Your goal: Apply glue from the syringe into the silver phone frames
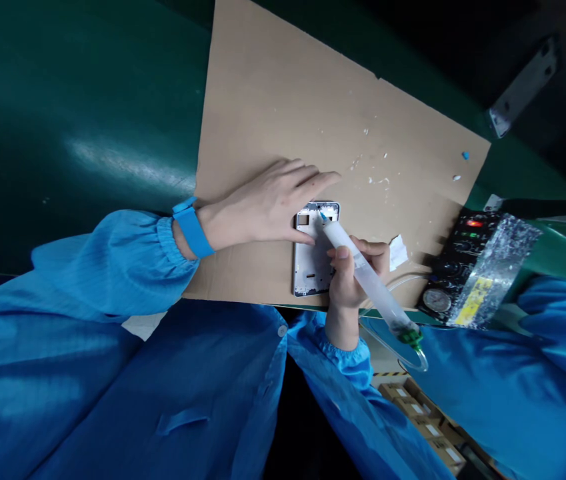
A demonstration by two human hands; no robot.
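Observation:
A flat phone-like frame (pixel 311 257) with cutouts near its far end lies on the cardboard. My left hand (pixel 275 200) rests at its far left corner, fingers stretched out and thumb on the frame's left side. The index finger reaches past the far edge. In my right hand (pixel 353 280) is a large translucent dispensing syringe (pixel 375 290), gripped between thumb and fingers. Its blue tip (pixel 323 217) points down at the frame's far end; whether it touches, I cannot tell. From the green cap (pixel 411 337) at its rear runs a clear tube.
A dispenser box (pixel 477 267) with a gauge and lit displays stands at the right. A white scrap (pixel 398 252) and several white bits lie on the cardboard sheet (pixel 273 100). A blue cap (pixel 465 155) is near its right corner. Another person's blue sleeve (pixel 553 313) shows at right.

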